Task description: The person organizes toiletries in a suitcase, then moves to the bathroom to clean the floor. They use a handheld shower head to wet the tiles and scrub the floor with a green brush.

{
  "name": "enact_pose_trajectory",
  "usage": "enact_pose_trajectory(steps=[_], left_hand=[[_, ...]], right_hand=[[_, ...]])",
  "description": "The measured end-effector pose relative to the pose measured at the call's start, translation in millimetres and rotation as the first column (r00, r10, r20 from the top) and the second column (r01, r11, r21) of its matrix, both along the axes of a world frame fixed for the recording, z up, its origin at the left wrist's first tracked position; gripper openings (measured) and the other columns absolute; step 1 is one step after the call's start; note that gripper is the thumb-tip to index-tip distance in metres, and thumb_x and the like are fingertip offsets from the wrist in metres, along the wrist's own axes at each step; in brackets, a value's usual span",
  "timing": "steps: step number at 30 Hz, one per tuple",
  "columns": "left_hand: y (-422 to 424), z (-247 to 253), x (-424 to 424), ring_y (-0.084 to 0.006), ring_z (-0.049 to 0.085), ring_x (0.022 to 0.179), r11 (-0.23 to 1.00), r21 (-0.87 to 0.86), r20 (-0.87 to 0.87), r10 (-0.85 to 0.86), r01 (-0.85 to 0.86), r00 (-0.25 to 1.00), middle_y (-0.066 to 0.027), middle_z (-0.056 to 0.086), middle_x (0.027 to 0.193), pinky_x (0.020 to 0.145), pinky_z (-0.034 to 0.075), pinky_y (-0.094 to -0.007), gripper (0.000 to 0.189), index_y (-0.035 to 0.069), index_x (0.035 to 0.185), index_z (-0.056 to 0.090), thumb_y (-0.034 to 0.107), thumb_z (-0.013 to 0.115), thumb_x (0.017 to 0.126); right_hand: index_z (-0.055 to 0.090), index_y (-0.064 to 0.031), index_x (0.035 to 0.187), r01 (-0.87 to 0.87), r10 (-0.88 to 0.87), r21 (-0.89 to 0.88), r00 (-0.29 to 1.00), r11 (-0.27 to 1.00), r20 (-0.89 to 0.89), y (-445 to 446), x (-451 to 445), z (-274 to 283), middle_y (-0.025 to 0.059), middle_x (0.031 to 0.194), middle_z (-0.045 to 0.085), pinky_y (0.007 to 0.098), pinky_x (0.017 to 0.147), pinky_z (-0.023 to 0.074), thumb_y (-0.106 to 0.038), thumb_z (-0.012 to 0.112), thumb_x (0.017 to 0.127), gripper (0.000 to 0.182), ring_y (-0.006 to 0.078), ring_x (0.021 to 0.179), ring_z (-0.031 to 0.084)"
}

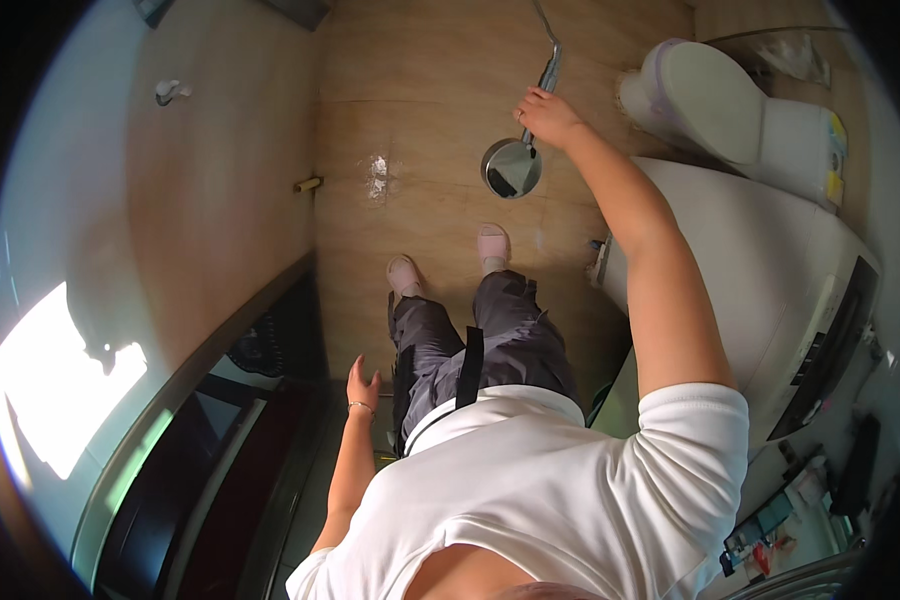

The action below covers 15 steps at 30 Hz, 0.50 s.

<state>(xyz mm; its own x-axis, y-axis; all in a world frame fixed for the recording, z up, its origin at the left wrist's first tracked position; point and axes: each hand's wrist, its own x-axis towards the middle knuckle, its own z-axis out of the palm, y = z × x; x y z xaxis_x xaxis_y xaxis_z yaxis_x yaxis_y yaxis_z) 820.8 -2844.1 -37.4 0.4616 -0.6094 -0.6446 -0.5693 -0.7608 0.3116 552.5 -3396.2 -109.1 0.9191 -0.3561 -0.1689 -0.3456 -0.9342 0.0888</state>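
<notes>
My right hand [546, 118] is stretched out ahead and closed around the handle of a chrome shower head [511, 168]. Its round head points back towards me, and a hose [546, 26] runs from the other end of the handle out of the top of the picture. Whether water comes out cannot be made out. Low at my side, my left hand [363, 387] hangs with thumb and fingers apart, holding nothing. A wet, shiny patch [377, 176] lies on the tan tiled floor [420, 67] left of the shower head.
A white toilet with its lid [712, 101] down stands at the far right. Nearer on the right is a white washing machine [742, 247]. A tiled wall [217, 172] and a dark doorway [300, 330] lie to the left. My pink slippers [493, 241] stand on the floor.
</notes>
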Motion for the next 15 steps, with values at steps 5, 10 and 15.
enact_pose_trajectory(steps=[5,10,15], left_hand=[[-11,-11,40,-0.0311,0.042,0.109,0.996,-0.063,-0.021,-0.061,0.060,0.998,-0.0168,0.046,0.116,0.091,0.035,-0.0349,0.052,0.004,0.119,0.039,0.015,0.059,0.073],[17,-22,123,-0.0315,0.042,0.109,0.994,-0.040,-0.045,-0.105,0.103,0.993,-0.0169,0.045,0.117,0.091,0.035,-0.0352,0.052,0.003,0.119,0.039,0.017,0.059,0.073],[61,-19,206,-0.0312,0.042,0.109,0.991,0.054,-0.051,-0.119,0.121,0.992,-0.0174,0.045,0.117,0.092,0.035,-0.0355,0.051,0.004,0.119,0.040,0.018,0.058,0.073]], right_hand=[[0.056,-0.0134,0.082,-0.072,0.072,-0.029,0.997,0.997,-0.005,34,26,-7,-0.0017,0.081,0.055,0.0305,0.097,0.0282,-0.010,0.049,0.072,0.013,0.0148,0.090,0.050],[0.059,-0.0146,0.086,-0.057,0.049,-0.030,0.978,0.998,-0.204,77,66,5,-0.0040,0.082,0.055,0.0319,0.098,0.0262,-0.012,0.048,0.073,0.017,0.0131,0.090,0.050],[0.060,-0.0148,0.092,0.119,-0.150,-0.096,0.878,0.988,-0.455,118,75,10,-0.0026,0.089,0.057,0.0333,0.098,0.0249,-0.014,0.047,0.074,0.022,0.0144,0.096,0.048]])
